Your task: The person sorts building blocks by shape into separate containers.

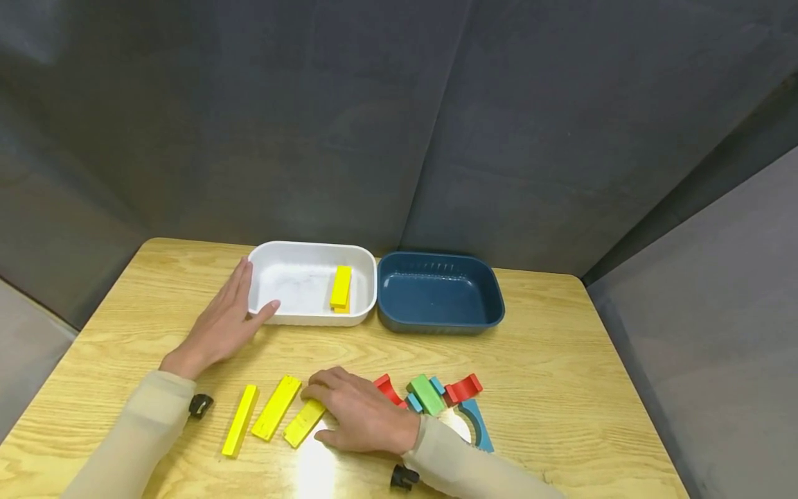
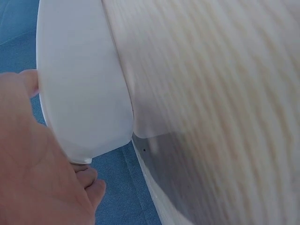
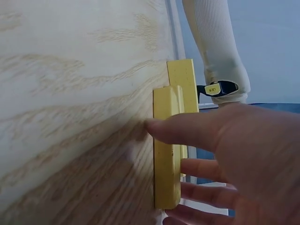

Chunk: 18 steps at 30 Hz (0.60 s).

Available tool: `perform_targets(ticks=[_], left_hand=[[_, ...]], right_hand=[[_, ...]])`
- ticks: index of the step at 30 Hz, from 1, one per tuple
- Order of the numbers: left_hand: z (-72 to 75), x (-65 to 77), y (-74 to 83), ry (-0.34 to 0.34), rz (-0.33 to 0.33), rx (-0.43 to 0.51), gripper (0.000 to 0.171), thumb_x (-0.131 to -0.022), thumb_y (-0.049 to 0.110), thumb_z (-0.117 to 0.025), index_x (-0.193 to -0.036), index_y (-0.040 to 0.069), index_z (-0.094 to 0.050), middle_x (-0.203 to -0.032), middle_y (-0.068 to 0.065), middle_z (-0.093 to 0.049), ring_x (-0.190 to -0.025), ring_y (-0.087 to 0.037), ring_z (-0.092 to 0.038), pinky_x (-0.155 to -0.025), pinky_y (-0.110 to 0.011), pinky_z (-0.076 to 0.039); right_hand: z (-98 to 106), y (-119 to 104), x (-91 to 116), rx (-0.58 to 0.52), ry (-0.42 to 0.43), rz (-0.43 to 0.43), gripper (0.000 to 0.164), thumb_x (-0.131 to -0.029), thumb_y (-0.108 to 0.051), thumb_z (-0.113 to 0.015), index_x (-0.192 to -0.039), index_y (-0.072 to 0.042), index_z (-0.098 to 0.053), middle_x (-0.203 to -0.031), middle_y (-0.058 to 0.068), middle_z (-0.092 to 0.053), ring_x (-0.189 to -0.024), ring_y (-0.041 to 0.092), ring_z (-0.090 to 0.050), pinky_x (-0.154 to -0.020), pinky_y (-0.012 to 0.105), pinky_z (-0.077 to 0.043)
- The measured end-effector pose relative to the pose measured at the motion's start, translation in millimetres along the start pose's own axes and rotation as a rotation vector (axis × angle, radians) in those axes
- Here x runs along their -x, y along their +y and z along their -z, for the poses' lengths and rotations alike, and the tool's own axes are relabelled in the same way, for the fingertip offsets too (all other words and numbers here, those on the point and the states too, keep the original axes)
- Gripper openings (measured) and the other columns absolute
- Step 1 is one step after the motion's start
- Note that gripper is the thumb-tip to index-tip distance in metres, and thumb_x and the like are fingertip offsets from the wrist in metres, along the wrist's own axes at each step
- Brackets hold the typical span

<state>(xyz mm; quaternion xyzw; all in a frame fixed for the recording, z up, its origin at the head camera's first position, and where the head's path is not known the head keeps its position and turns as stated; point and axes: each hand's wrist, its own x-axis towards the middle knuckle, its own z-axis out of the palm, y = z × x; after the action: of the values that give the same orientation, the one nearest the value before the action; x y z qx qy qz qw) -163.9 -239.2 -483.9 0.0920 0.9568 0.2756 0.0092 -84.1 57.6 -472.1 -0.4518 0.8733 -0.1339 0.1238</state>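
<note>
My left hand [image 1: 224,319] holds the left end of a white container [image 1: 293,320], thumb over the front rim and fingers along the outer side. In the left wrist view, the fingertips bend round the end of the white container [image 2: 84,70]. My right hand [image 1: 364,412] is over the upper end of a yellow block [image 1: 300,426] on the table, with a gap between thumb and block in the head view. In the right wrist view, its thumb crosses in front of the yellow block [image 3: 164,183], while the other fingers extend along the far side.
Two yellow blocks [image 1: 277,407] lie further left. Inside the white container, a yellow block [image 1: 341,286] lies on another. A dark blue container [image 1: 436,326] stands alongside it. Right of my right hand are red curved blocks [image 1: 463,389], a green block [image 1: 425,395] and blue pieces [image 1: 479,424].
</note>
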Motion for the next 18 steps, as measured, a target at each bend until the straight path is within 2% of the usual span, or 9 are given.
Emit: perform_targets(ticks=[6,9,12,18], left_hand=[[2.8,-3.0,1.9,0.000,0.001,-0.004,0.102,-0.108,0.066,-0.045,-0.171,0.007,0.010,-0.179,-0.005,0.019,-0.165,-0.040,0.001,-0.128,-0.069,-0.014],[5.0,-5.6,3.1,0.009,-0.007,-0.007,0.102,-0.108,0.066,-0.044,-0.171,0.007,0.010,-0.179,-0.006,0.019,-0.165,-0.040,0.001,-0.128,-0.068,-0.014],[5.6,-5.8,3.0,0.019,-0.011,-0.009,0.102,-0.108,0.066,-0.045,-0.171,0.007,0.009,-0.179,-0.006,0.018,-0.165,-0.041,0.000,-0.128,-0.068,-0.014],[0.5,-2.5,-0.1,0.011,-0.008,-0.002,0.102,-0.109,0.065,-0.046,-0.171,0.006,0.010,-0.179,-0.008,0.018,-0.164,-0.045,-0.002,-0.127,-0.071,-0.014]], right_hand=[[0.5,4.0,-1.2,-0.064,0.031,0.033,0.040,-0.100,-0.017,-0.076,-0.139,-0.013,-0.070,-0.144,0.002,-0.062,-0.134,0.017,-0.056,-0.106,0.026,-0.053],[1.7,6.8,-2.4,-0.065,0.060,0.063,0.036,-0.099,-0.011,-0.074,-0.135,-0.012,-0.073,-0.140,0.001,-0.064,-0.130,0.016,-0.058,-0.105,0.024,-0.052],[2.6,8.7,-2.7,-0.050,0.075,0.083,0.035,-0.099,-0.009,-0.073,-0.134,-0.012,-0.074,-0.139,0.000,-0.065,-0.127,0.014,-0.059,-0.105,0.021,-0.051],[2.2,10.5,-0.1,-0.050,0.048,0.104,0.034,-0.101,-0.012,-0.074,-0.135,-0.014,-0.075,-0.136,-0.001,-0.067,-0.126,0.011,-0.060,-0.104,0.017,-0.050]])
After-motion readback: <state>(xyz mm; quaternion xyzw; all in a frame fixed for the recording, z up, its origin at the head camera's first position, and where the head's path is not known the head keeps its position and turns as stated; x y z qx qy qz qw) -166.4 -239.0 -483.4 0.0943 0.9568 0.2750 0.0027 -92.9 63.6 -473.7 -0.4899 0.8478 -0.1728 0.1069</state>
